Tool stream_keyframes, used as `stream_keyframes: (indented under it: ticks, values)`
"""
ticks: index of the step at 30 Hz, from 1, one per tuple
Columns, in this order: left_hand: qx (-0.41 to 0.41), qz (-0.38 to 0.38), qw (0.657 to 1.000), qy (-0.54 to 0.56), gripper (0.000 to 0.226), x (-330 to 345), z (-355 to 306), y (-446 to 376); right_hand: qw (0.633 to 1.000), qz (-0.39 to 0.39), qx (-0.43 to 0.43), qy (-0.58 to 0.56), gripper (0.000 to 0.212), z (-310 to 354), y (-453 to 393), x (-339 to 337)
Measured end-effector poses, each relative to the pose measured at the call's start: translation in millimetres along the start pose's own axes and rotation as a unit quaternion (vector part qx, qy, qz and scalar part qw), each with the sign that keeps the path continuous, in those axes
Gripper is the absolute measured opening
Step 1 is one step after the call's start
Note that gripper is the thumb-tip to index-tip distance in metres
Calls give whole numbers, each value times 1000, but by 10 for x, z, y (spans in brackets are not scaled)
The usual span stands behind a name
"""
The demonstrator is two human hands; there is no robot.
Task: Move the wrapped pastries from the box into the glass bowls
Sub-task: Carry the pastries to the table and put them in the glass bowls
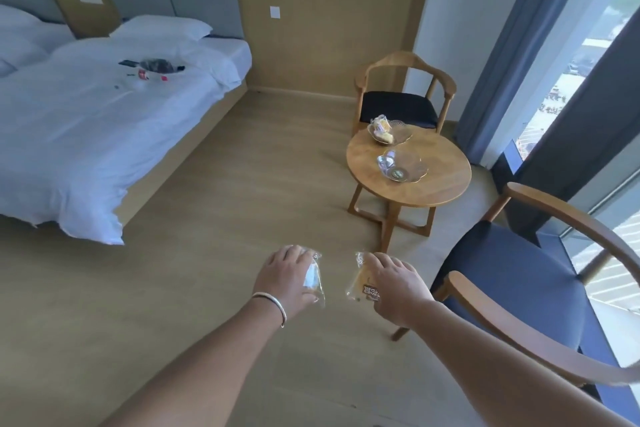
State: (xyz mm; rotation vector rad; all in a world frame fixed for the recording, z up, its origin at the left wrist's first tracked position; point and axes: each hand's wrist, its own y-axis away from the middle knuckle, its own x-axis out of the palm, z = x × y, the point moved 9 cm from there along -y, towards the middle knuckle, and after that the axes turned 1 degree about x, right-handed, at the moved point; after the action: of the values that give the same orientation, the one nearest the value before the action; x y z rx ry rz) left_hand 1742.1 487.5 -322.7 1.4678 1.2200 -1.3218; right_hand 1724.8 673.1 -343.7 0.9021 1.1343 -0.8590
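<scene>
1. Left hand (pixel 289 274) was out in front, palm down, above the wood floor (pixel 214 184); fingers curled over a wrapped pastry (pixel 313 282), gripping it; the clear wrapper stuck out past the fingers on the side toward the other hand; silver bracelet (pixel 273 305) on that wrist.
2. Right hand (pixel 398 282) was level with it and near it, not touching; fingers curled over a second wrapped pastry (pixel 363 282), gripping it; the yellow cake and a dark label showed below the fingers on the side toward the left hand; thumb position could not be made out.
3. The two packets faced each other with a gap between them.
4. Round wooden table (pixel 443 180) stood further ahead, well apart from both hands; two glass bowls on it.
5. Far glass bowl (pixel 401 135) held wrapped pastries (pixel 382 130); exact count unclear.
6. Near glass bowl (pixel 405 166) held something small and pale at its left side; too blurred to identify.
7. Far chair (pixel 401 104) sat behind the table; near chair (pixel 526 288) was just right of the right arm.
8. Bed (pixel 104 107) at left with white bedding; small dark items on top.
</scene>
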Motion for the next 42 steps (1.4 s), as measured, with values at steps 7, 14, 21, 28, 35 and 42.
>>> stream_keyframes:
  ticks: [7,14,21,28,35,42]
  values:
    - [-25,6,999,37,75,65,344,-624,999,8,-34,15,83,-38,-854,-36]
    - [-54,18,998,31,74,4,648,-1722,999,10,-52,7,80,-455,-2000,-338]
    - [-57,19,998,17,75,-67,763,-2713,998,21,-54,24,84,-939,-2824,-619]
    - [-58,32,998,10,76,-21,975,-3471,998,30,-51,34,82,-1169,-3567,-791]
    - [-52,42,998,12,76,143,1601,-4431,998,37,-33,32,82,-1229,-4588,-846]
    - [-33,58,997,43,73,317,2422,-5636,998,57,2,26,82,-1281,-5859,-819]
